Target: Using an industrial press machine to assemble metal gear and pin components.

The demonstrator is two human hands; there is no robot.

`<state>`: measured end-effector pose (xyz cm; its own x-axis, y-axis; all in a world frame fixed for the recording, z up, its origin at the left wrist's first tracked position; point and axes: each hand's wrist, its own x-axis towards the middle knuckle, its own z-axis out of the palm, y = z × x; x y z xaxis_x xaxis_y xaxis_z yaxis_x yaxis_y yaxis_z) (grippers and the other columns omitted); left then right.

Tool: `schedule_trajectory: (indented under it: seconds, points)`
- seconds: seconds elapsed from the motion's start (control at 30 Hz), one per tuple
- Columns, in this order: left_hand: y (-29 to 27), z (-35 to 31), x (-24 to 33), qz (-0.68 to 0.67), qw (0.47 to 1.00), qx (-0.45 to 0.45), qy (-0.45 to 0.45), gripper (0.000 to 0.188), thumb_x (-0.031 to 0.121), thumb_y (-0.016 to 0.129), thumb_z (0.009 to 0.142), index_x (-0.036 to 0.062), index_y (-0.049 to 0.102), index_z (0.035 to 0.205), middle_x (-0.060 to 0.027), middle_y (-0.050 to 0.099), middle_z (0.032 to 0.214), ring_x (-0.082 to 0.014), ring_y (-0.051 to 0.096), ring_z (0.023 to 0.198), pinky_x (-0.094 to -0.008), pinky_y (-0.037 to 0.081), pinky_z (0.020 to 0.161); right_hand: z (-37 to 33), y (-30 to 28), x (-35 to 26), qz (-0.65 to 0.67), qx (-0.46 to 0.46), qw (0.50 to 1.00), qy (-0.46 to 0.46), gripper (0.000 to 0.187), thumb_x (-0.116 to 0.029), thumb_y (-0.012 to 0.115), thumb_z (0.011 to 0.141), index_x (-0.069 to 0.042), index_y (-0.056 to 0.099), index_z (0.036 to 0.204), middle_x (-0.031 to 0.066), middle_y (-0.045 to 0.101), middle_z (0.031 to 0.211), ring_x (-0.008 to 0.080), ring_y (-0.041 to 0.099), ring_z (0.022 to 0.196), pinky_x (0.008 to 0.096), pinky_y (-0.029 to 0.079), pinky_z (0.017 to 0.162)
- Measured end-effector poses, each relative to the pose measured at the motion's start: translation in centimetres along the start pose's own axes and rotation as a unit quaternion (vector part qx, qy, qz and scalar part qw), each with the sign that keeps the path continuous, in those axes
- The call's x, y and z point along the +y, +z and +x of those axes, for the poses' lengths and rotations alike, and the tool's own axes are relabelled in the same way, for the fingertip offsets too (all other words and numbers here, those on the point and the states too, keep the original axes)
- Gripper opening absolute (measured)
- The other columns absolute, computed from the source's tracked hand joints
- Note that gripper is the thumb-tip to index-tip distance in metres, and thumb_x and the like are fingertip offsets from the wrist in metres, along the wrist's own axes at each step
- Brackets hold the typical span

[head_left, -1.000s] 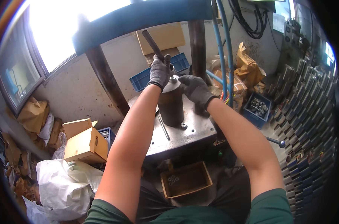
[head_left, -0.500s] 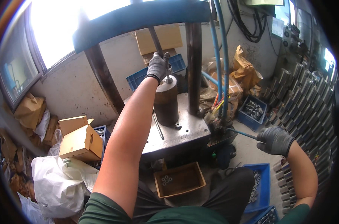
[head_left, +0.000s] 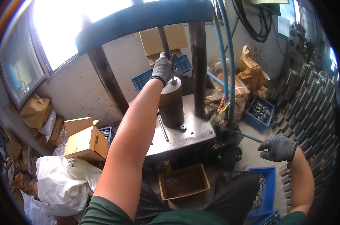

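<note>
My left hand [head_left: 164, 68], in a grey knitted glove, reaches forward and is closed around the lower end of the dark press rod [head_left: 163, 39]. Just beneath it stands an upright metal cylinder [head_left: 171, 103], with a small bright fitting [head_left: 173, 81] on its top. The cylinder rests on the steel press table [head_left: 194, 131]. Out to the right, my gloved right hand [head_left: 277, 148] is curled on the end of a blue lever [head_left: 248, 136]. A thin metal rod [head_left: 163, 128] and a small ring-shaped nut [head_left: 183, 127] lie on the table by the cylinder.
The blue crossbeam [head_left: 147, 18] and dark posts [head_left: 197, 71] frame the press. Below the table is a wooden tray [head_left: 188, 193] with several rings. Blue bins [head_left: 267, 187] of parts stand right, beside stacked metal cylinders [head_left: 304, 108]. Left are a carton [head_left: 85, 144] and white sack [head_left: 59, 183].
The whole view has shifted slightly, so things appear a little further right. My right hand sits slightly lower with the lever. My left hand keeps its place at the rod.
</note>
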<state>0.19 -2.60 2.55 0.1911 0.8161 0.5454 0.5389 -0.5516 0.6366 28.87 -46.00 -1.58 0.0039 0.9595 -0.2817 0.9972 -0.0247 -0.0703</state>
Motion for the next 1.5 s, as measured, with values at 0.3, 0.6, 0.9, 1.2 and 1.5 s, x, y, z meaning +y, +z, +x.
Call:
schedule_trajectory:
  seconds: [0.3, 0.6, 0.9, 1.2, 1.5]
  points:
    - [0.1, -0.2, 0.4, 0.001, 1.0, 0.004, 0.002, 0.043, 0.042, 0.055, 0.106, 0.0022, 0.057, 0.12, -0.0128, 0.074, 0.083, -0.0248, 0.074, 0.077, -0.0391, 0.058, 0.071, -2.8, 4.9, 0.4, 0.068, 0.035, 0.997, 0.023, 0.036, -0.026, 0.065, 0.084, -0.012, 0.076, 0.115, 0.014, 0.075, 0.109, 0.0318, 0.072, 0.101, 0.0404, 0.057, 0.093]
    - [0.0, -0.6, 1.2, -0.02, 0.999, -0.021, -0.027, 0.044, 0.042, 0.054, 0.106, 0.0018, 0.057, 0.123, -0.0133, 0.075, 0.087, -0.0224, 0.075, 0.078, -0.0365, 0.059, 0.069, -3.2, 5.4, 0.0, 0.102, 0.093, 0.99, 0.031, 0.033, -0.028, 0.067, 0.084, -0.008, 0.076, 0.109, 0.0161, 0.075, 0.101, 0.0321, 0.073, 0.095, 0.0407, 0.058, 0.087]
    - [0.3, -0.3, 0.5, 0.001, 1.0, -0.013, -0.013, 0.043, 0.043, 0.054, 0.106, 0.0028, 0.057, 0.122, -0.0113, 0.074, 0.084, -0.0222, 0.074, 0.078, -0.037, 0.059, 0.071, 8.1, -2.6, 3.1, 0.032, 0.586, 0.807, -0.064, 0.026, -0.007, 0.07, 0.088, 0.0, 0.068, 0.113, 0.0184, 0.072, 0.099, 0.0318, 0.072, 0.088, 0.0386, 0.058, 0.079]
    - [-0.4, -1.0, 1.7, 0.017, 0.999, -0.026, -0.019, 0.047, 0.046, 0.055, 0.105, 0.002, 0.06, 0.122, -0.0151, 0.075, 0.091, -0.0288, 0.074, 0.087, -0.0416, 0.057, 0.082, 8.7, -3.7, 4.1, 0.031, 0.569, 0.821, -0.027, 0.029, -0.004, 0.066, 0.091, -0.001, 0.068, 0.121, 0.0183, 0.073, 0.106, 0.0303, 0.073, 0.094, 0.0354, 0.058, 0.085]
    - [-1.3, -2.2, 3.4, -0.03, 0.998, -0.05, -0.019, 0.04, 0.039, 0.056, 0.105, 0.0028, 0.058, 0.122, -0.015, 0.074, 0.086, -0.0282, 0.075, 0.081, -0.0414, 0.058, 0.074, -1.7, 3.7, 2.1, -0.012, 0.197, 0.98, -0.007, 0.028, -0.012, 0.067, 0.08, -0.008, 0.075, 0.106, 0.017, 0.073, 0.097, 0.034, 0.071, 0.09, 0.0432, 0.057, 0.083]
